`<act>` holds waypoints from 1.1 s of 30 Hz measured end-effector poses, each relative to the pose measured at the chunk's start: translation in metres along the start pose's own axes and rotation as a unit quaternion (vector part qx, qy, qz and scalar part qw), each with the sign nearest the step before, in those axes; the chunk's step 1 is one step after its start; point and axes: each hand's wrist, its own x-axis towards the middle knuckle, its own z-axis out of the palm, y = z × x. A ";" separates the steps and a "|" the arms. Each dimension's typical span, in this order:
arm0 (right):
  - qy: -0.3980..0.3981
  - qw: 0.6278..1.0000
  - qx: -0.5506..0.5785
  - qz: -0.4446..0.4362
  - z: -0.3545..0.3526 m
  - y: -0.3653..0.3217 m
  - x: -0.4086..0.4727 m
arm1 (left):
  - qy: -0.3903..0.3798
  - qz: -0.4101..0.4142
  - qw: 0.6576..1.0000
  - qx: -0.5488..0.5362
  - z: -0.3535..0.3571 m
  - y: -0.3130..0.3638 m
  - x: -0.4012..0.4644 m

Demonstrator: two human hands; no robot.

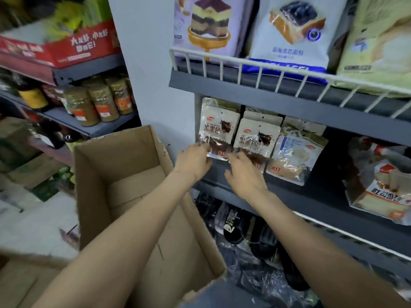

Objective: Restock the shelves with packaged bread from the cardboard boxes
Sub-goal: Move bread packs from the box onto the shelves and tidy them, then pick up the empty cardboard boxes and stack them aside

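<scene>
cardboard box (124, 174) edge cropped | fingers (203, 150) half-hidden on bread pack (219, 130)

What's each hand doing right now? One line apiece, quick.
Left hand: fingers pinch the bottom edge of the leftmost dark bread packet.
Right hand: fingers spread, holding nothing, just under the second dark bread packet.

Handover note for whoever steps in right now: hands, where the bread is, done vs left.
Left hand: pinching the bottom edge of the leftmost dark bread packet on the middle shelf.
Right hand: fingers at the same packet's lower right corner; grip unclear.
Beside it stand a second dark packet and a pale bread packet.
Cardboard box at the left, open; no packets visible inside.
Done: three packets standing in the row.
Left: settle this one, then probably move to another box.
</scene>
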 end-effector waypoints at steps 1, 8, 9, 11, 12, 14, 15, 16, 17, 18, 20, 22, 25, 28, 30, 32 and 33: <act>-0.034 0.999 0.023 -0.002 0.000 -0.009 -0.009 | -0.021 -0.018 1.000 -0.007 -0.004 -0.005 -0.014; -0.233 0.970 0.069 -0.020 0.046 -0.045 -0.075 | -0.101 -0.146 0.983 -0.052 -0.011 -0.031 -0.131; -0.260 0.963 0.062 -0.021 0.057 -0.044 -0.087 | -0.116 -0.162 0.978 -0.061 -0.009 -0.032 -0.149; -0.287 0.957 0.054 0.001 0.075 -0.041 -0.111 | -0.144 -0.194 0.967 -0.080 -0.003 -0.032 -0.186; -0.280 0.958 0.053 0.016 0.081 -0.039 -0.121 | -0.156 -0.206 0.962 -0.087 0.001 -0.031 -0.203; -0.250 0.965 0.058 0.046 0.087 -0.034 -0.133 | -0.182 -0.226 0.952 -0.097 0.007 -0.029 -0.233; -0.242 0.966 0.068 0.068 0.087 -0.032 -0.137 | -0.199 -0.233 0.946 -0.103 0.009 -0.027 -0.246; -0.240 0.961 0.089 0.107 0.087 -0.031 -0.140 | -0.219 -0.238 0.940 -0.105 0.010 -0.026 -0.257; -0.239 0.952 0.124 0.145 0.087 -0.028 -0.141 | -0.242 -0.238 0.935 -0.099 0.012 -0.024 -0.267; -0.236 0.940 0.166 0.184 0.088 -0.026 -0.143 | -0.268 -0.232 0.932 -0.083 0.014 -0.022 -0.276; -0.226 0.905 0.256 0.255 0.089 -0.026 -0.150 | -0.308 -0.211 0.927 -0.034 0.020 -0.019 -0.289; -0.239 0.832 0.382 0.324 0.092 -0.028 -0.159 | -0.306 -0.206 0.929 -0.013 0.029 -0.017 -0.295; -0.263 0.685 0.550 0.398 0.090 -0.036 -0.170 | -0.257 -0.200 0.945 0.008 0.034 -0.011 -0.294; -0.250 0.663 0.576 0.408 0.081 -0.038 -0.177 | -0.220 -0.161 0.961 0.053 0.034 -0.002 -0.299; -0.222 0.695 0.556 0.399 0.071 -0.038 -0.183 | -0.182 -0.142 0.970 0.072 0.033 0.005 -0.309; -0.175 0.802 0.450 0.352 0.064 -0.034 -0.191 | -0.126 -0.136 0.981 0.064 0.031 0.010 -0.319; -0.146 0.874 0.349 0.306 0.059 -0.031 -0.198 | -0.106 -0.133 0.984 0.055 0.028 0.012 -0.324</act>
